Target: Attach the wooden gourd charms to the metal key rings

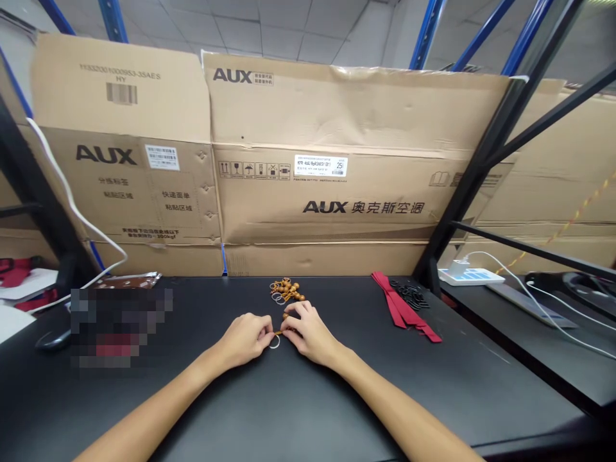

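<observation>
Both hands meet low over the black table, working on one small keychain with a golden-brown cord, a bead and a silver ring (274, 342). My left hand (248, 338) pinches the cord end beside the ring. My right hand (308, 328) grips the cord a little to the right, and a brown bead (285, 316) shows at its fingertips. Part of this keychain is hidden by the fingers. Just beyond the hands lies a pile of similar beaded keychains (287, 289) with brown beads and silver rings.
Red ribbon strips (402, 301) and a heap of black loops or clasps (409, 294) lie at the right. Large cardboard sheets (317, 115) stand along the back. Black rack posts (474, 173) flank the table (231, 410). A white power strip (471, 276) sits farther right.
</observation>
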A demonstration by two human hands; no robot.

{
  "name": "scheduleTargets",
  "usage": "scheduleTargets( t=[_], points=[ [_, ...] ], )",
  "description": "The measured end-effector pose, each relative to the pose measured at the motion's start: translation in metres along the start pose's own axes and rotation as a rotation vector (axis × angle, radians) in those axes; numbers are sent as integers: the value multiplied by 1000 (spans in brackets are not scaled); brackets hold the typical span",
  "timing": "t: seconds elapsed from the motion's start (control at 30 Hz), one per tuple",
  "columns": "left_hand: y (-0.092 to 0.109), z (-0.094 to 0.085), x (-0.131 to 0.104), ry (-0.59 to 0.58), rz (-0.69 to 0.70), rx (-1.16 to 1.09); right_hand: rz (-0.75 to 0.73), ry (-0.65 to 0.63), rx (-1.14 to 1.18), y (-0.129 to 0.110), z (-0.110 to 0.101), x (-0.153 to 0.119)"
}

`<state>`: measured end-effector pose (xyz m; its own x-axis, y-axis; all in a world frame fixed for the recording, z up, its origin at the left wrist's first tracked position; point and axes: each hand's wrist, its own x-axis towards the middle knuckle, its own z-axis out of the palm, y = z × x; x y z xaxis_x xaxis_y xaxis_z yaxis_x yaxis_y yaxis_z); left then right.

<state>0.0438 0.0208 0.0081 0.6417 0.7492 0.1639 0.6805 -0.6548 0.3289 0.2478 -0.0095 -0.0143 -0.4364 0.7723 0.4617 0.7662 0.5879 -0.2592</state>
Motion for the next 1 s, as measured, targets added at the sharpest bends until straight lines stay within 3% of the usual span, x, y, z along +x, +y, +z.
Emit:
scheduleTargets(
  t=[0.27, 0.6, 0.87, 1.0],
  points=[
    [6, 2, 0, 39, -141, 108, -41, -46, 74, -2, -3, -1],
    [-2, 2, -1, 13, -38, 112, 7, -20, -11, 1, -6, -2],
    [0, 1, -1, 40, -155, 212, -58, -7, 43, -7, -13, -4],
    [6, 0, -5, 55, -78, 159, -23, -2, 12, -8, -8, -3]
  ],
)
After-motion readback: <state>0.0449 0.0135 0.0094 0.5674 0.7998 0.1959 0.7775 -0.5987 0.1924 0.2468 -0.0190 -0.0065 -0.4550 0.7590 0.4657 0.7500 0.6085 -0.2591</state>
